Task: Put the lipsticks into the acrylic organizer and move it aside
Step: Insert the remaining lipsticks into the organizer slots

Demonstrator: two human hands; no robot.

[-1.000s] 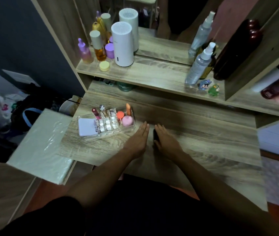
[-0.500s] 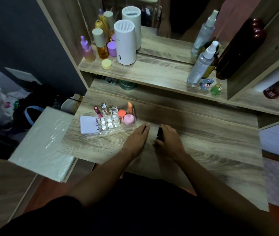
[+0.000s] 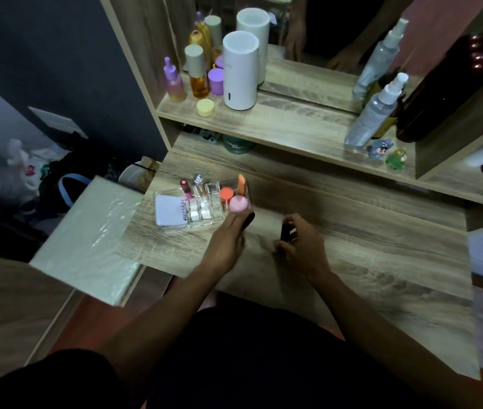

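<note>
Head view: we are pinching a dark lipstick [image 3: 285,232] in our right hand [image 3: 300,252] and another dark lipstick [image 3: 247,221] under our left hand's [image 3: 228,243] fingers beside the acrylic organizer [image 3: 201,206]; both seem light, slick and best held mid-barrel.

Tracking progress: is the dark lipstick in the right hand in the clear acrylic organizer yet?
Out. The dark lipstick is gripped in the right hand over the wooden desk, apart from the clear acrylic organizer.

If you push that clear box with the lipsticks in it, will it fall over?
Probably not: the acrylic organizer looks low and wide, sitting flat on the desk, so it should slide. The tall orange lipstick standing inside might wobble. Its plastic looks stiff.
</note>
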